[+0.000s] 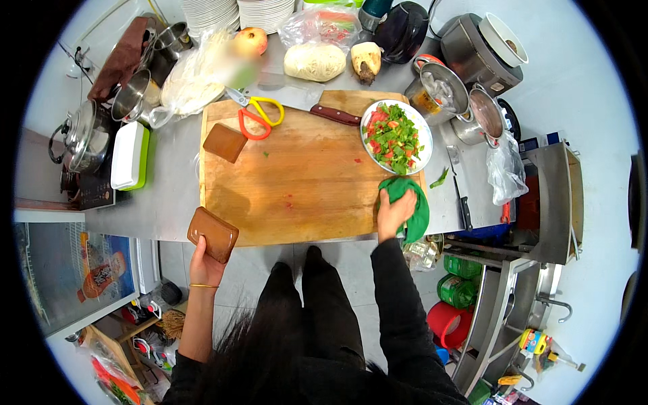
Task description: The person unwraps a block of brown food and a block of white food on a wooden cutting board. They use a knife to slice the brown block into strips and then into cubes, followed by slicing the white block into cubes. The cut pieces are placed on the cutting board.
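Observation:
My left hand (205,266) holds a brown, glossy rectangular block or case (213,234) just off the front left corner of the wooden cutting board (304,192). At the board's right front edge my right hand (397,210) grips a green cloth (419,212). Right behind that cloth sits a round plate (364,144) of chopped green leaves and red pieces (397,136). Another brown rectangular piece (225,143) lies on the board's left side. Scissors (260,116) with one yellow and one red handle rest near it. A cleaver (314,104) lies along the back of the board.
A black-handled knife (463,202) and a green scrap (439,178) lie right of the board. Steel pots (440,96) and a rice cooker (476,55) stand at the back right. To the left are a white and green box (130,156) and a lidded pot (90,136).

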`<move>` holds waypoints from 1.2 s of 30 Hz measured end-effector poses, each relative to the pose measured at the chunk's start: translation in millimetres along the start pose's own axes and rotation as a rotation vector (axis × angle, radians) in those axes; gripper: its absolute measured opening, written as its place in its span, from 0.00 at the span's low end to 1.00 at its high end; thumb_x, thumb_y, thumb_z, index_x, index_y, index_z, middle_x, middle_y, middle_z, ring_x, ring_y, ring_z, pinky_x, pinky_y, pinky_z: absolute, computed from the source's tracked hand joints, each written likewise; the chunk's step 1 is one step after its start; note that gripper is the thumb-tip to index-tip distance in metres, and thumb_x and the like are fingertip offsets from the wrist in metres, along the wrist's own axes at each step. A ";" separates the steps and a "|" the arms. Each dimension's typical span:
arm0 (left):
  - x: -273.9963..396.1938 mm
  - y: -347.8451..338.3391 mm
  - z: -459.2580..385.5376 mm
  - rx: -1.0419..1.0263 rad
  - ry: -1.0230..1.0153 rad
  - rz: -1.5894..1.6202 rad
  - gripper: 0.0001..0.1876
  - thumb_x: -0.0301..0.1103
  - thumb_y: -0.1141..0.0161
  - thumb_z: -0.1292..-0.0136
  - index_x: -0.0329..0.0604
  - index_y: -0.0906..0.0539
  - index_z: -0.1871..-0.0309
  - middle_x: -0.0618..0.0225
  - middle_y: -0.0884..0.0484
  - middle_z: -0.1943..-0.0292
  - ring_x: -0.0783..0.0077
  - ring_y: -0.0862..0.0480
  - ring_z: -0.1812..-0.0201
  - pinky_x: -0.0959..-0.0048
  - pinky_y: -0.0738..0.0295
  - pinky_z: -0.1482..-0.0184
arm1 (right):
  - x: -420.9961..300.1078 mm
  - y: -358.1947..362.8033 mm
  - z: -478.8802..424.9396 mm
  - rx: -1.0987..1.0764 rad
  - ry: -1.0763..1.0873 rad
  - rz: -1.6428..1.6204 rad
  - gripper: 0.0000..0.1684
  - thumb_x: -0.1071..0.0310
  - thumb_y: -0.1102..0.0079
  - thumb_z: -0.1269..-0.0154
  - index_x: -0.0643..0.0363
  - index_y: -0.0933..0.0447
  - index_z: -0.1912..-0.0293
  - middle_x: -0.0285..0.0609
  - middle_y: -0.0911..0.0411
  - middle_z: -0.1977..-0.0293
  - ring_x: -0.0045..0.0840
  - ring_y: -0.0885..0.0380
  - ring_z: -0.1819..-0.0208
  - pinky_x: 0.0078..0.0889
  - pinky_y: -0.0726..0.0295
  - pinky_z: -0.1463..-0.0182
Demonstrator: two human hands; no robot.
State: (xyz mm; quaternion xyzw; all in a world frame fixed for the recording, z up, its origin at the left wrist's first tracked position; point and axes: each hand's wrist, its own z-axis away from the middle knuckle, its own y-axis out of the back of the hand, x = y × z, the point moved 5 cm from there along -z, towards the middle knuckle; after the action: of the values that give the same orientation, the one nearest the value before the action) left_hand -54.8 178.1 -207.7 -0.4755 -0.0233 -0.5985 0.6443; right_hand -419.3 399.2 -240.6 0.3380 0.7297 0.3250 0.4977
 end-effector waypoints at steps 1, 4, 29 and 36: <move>1.8 6.8 1.8 -0.006 0.003 0.000 0.23 0.48 0.50 0.40 0.51 0.35 0.44 0.72 0.29 0.48 0.71 0.29 0.49 0.70 0.33 0.52 | -5.6 -5.4 -4.3 0.003 -0.030 -0.064 0.32 0.62 0.37 0.54 0.70 0.37 0.52 0.58 0.35 0.52 0.47 0.41 0.46 0.45 0.44 0.43; 8.6 26.6 9.2 0.009 0.005 0.005 0.24 0.50 0.50 0.40 0.51 0.36 0.44 0.72 0.29 0.48 0.71 0.28 0.49 0.70 0.32 0.52 | -49.0 -32.6 4.6 0.047 -0.017 -0.228 0.25 0.67 0.38 0.54 0.68 0.34 0.57 0.56 0.32 0.61 0.47 0.34 0.57 0.44 0.38 0.53; 44.1 147.5 104.4 0.206 -0.124 0.097 0.23 0.51 0.49 0.41 0.53 0.33 0.46 0.74 0.28 0.51 0.71 0.28 0.52 0.68 0.35 0.52 | -231.9 -130.1 46.0 -0.434 0.488 -0.165 0.28 0.58 0.41 0.57 0.53 0.30 0.52 0.43 0.34 0.51 0.37 0.39 0.46 0.45 0.47 0.43; 50.0 140.3 100.1 0.137 -0.104 0.082 0.22 0.50 0.49 0.41 0.54 0.33 0.46 0.75 0.28 0.52 0.73 0.28 0.52 0.69 0.33 0.54 | -245.1 -85.5 151.8 -0.770 0.865 -0.272 0.21 0.65 0.45 0.57 0.52 0.29 0.58 0.40 0.31 0.58 0.35 0.36 0.52 0.42 0.43 0.46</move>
State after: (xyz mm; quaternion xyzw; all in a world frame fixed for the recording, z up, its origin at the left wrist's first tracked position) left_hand 124.7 181.0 -205.1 -0.4612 -0.0781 -0.5433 0.6972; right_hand -222.6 172.0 -230.3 -0.1266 0.7325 0.6079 0.2791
